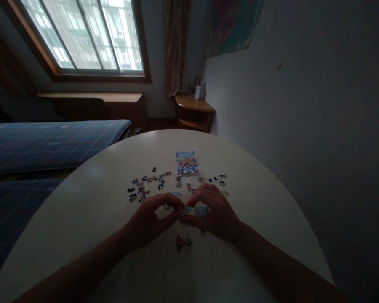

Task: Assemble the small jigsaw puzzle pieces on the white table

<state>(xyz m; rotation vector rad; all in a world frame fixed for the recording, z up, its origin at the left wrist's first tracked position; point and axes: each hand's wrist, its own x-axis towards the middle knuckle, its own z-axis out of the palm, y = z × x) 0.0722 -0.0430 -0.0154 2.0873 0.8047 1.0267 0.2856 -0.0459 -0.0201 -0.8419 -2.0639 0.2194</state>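
My left hand (158,214) and my right hand (211,210) meet above the middle of the table, thumbs and fingers pinched together. Between their fingertips are small jigsaw puzzle pieces (186,210), partly hidden by the fingers. Under my right hand shows a light-blue joined puzzle section (201,211). Loose jigsaw pieces (141,191) lie scattered to the left, and others (221,183) to the right, beyond my right hand. A small cluster of pieces (183,243) rests nearer to me. Behind my hands lies a colourful picture sheet or packet (187,163) with a cartoon face at its lower edge.
The round white table (255,202) fills the foreground. A bed with a blue plaid cover (50,145) stands at the left, and a white wall (303,126) at the right. A corner shelf (194,105) and a desk (94,97) are at the back, below a window (88,33).
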